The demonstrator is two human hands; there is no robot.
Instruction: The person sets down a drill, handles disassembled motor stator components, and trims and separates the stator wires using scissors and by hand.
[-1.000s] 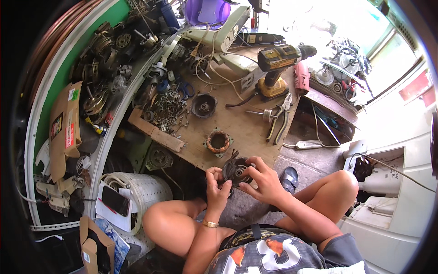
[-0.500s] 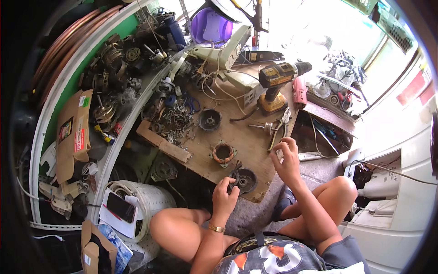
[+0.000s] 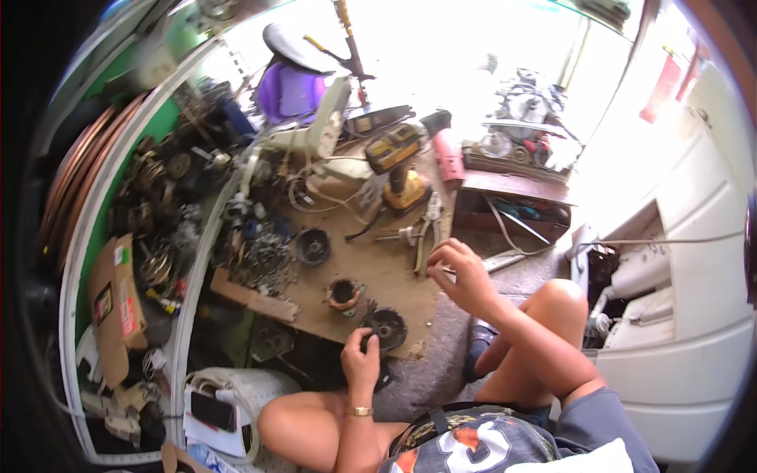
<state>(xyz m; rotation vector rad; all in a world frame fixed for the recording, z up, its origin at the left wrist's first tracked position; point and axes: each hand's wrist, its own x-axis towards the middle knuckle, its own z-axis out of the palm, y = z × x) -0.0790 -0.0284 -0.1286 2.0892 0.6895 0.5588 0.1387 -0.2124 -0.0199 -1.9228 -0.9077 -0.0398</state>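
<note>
**A round motor cover with the left hand at its edge and the right hand apart**

The dark grey, round metal motor cover [image 3: 386, 329] lies near the close edge of the brown plywood board [image 3: 394, 270]; all places below are given from this cover. The left hand [image 3: 361, 364] is the nearer of the two, at the cover's near-left rim. Its thumb and forefinger curl toward each other there; whether they pinch the rim cannot be told. From these fingertips the cover lies beyond and to the right. Being round, it presents no long axis.

The right hand [image 3: 464, 276] is raised beyond and to the right of the cover, well apart from it. Its fingers are bent and bunched; what, if anything, lies between them is unclear. Beyond the cover, just left of this hand, lie the dark-handled pliers with a pale metal head [image 3: 433, 210], long axis pointing away from the person. Beyond and left of the cover sits the copper-wound, ring-shaped stator [image 3: 345, 303], then a second dark, round metal housing [image 3: 313, 247]. The yellow-and-black cordless drill [image 3: 396, 147] stands well beyond the cover.
</note>
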